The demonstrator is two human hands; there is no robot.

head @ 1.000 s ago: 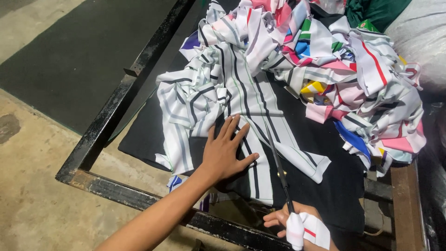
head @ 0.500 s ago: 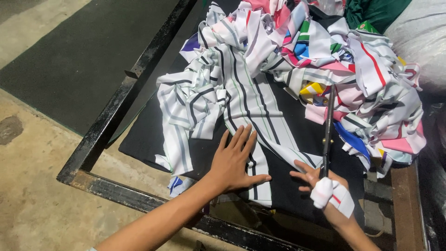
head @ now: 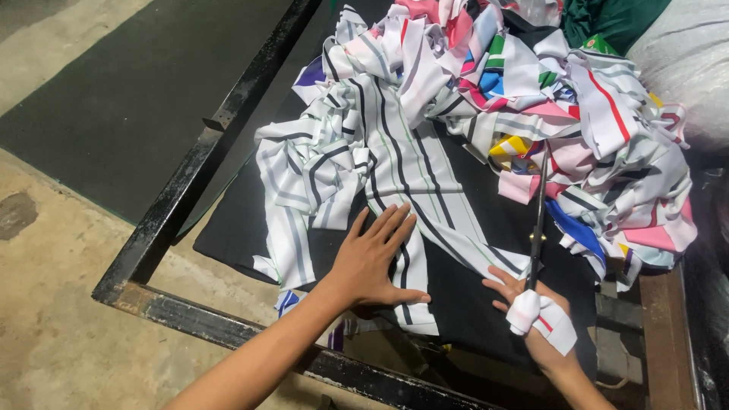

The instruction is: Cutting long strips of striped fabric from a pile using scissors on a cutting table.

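Observation:
My left hand (head: pixel 370 260) lies flat, fingers spread, on a white cloth strip with dark stripes (head: pixel 410 190) spread over a black mat (head: pixel 471 296). My right hand (head: pixel 531 311), one finger wrapped in a white cloth bandage, grips the handles of long dark scissors (head: pixel 538 220). The blades point away from me, up toward the pile of scraps, just right of the strip's lower edge. The scissor tips reach a yellow and pink scrap.
A big heap of striped and coloured fabric scraps (head: pixel 531 99) covers the far and right side of the mat. A rusty black metal frame (head: pixel 197 190) edges the table on the left and front. Concrete floor (head: pixel 45 304) lies to the left, and a white sack (head: pixel 683 68) sits at the far right.
My right hand with the scissors moved from the front edge up and to the right, blades now pointing at the pile. My left hand slid slightly nearer along the striped strip.

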